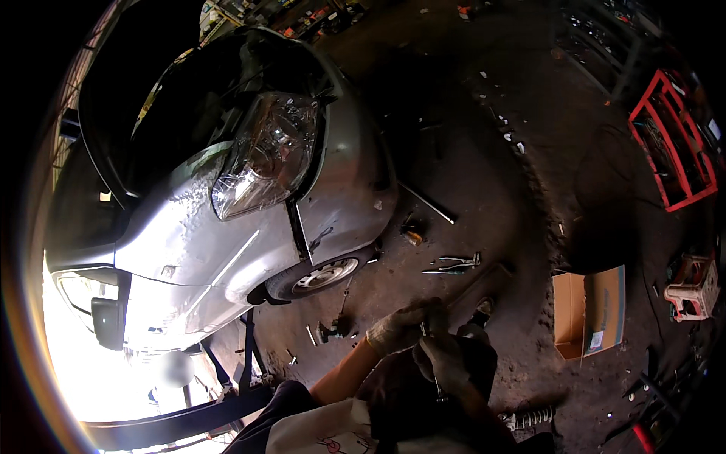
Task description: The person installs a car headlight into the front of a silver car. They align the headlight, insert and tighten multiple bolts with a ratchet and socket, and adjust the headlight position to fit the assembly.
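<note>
Both of my hands wear light, dirty work gloves and are close together in front of my body. My right hand (446,361) is closed around a slim, shiny metal hand tool (440,393). One end sticks out below the fist, and a bright piece of metal shows above it. Just left and farther forward, my left hand (395,331) has its fingers curled at the upper end, over something dark that I cannot make out. To the left of my hands stands a silver car (348,197) with its headlight (268,155) wrapped in clear film and its hood area dark.
Pliers-like hand tools (454,263), a long metal bar (427,203) and a power tool (330,331) lie on the dirty floor. An open cardboard box (571,314), a red metal frame (694,198) and a worn crate (694,287) stand right. A coil spring (529,418) lies near my body.
</note>
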The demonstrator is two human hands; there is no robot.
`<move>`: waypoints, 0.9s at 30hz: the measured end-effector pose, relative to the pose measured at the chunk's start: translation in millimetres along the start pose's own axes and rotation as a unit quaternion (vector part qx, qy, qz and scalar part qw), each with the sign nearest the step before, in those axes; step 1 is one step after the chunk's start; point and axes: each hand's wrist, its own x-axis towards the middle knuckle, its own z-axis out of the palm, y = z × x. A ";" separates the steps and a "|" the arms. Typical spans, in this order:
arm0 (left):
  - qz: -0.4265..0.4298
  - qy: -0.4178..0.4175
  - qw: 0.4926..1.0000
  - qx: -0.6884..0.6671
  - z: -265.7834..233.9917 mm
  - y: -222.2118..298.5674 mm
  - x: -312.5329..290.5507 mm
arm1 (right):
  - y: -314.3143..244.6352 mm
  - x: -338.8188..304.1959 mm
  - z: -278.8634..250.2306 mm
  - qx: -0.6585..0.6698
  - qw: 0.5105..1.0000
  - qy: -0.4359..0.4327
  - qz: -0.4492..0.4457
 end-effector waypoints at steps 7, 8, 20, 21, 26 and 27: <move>0.007 0.035 0.999 -0.014 21.2 -13.8 6.0 | 52.1 12.9 2.6 -0.245 0.916 0.180 -0.262; 0.006 0.053 0.998 -0.018 21.1 -13.0 4.1 | 48.1 15.1 0.7 -0.298 0.885 0.181 -0.310; 0.140 0.172 0.956 0.193 -70.4 25.3 -16.8 | 4.0 63.3 26.1 0.178 0.979 0.092 0.022; 0.138 0.184 0.956 0.180 -80.2 32.7 -18.9 | 4.5 68.1 21.9 0.215 0.968 0.125 0.028; 0.140 0.298 0.944 0.009 -123.1 100.0 -15.3 | -11.0 87.7 14.1 0.265 0.927 0.264 -0.019; 0.136 0.311 0.941 0.020 -128.5 113.7 -15.7 | -18.2 91.8 12.8 0.275 0.924 0.267 -0.019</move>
